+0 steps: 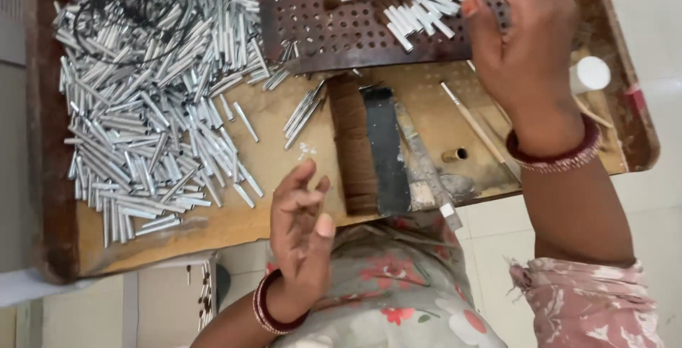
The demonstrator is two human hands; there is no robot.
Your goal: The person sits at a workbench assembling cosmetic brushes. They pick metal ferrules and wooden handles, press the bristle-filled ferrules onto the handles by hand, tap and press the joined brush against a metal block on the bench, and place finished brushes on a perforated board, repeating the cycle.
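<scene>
Short silver tubes (149, 106): bright metal, smooth, glossy. Worn brown wooden tray (234, 224): matt, scuffed. Dark perforated board (320, 18): dull, rough-looking. Brown bristle bundle (353, 142): fibrous, matt. White cylindrical cap (590, 74): smooth plastic. Floral garment (398, 284): soft cloth.

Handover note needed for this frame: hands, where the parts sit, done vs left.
Left hand: empty, fingers curled, above the wooden board's near edge.
Right hand: reaching over the perforated tray; whether it grips anything cannot be told.
Parts: big pile of loose metal tubes on the board's left; a strip of brown bristle mid-board.
Done: a cluster of tubes with brown tufts lies on the tray.
Left: the loose pile, by far the larger share.
</scene>
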